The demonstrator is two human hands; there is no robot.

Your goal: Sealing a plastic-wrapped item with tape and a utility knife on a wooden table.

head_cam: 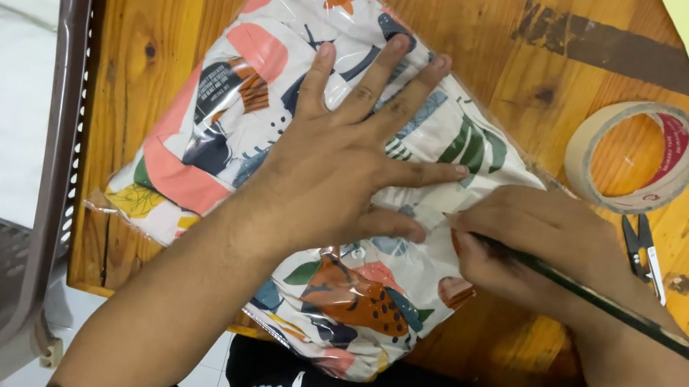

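Two hands work best here: left hand point(340, 165) flat, pinning the patterned packet point(215, 136), right hand point(529, 250) steadying its gripped pencil point(594, 302).

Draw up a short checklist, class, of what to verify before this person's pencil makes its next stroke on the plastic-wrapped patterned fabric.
1. Package held flat: ok. The left hand lies spread on the plastic-wrapped patterned fabric.
2. Pencil gripped: ok. The right hand holds the dark green pencil.
3. Tip on the package: cannot tell; the fingers hide it.
4. Package fully on the wooden table: not ok. Its near corner overhangs the edge.
5. Tape roll and small scissors clear of the hands: ok, both lie beyond the right hand.
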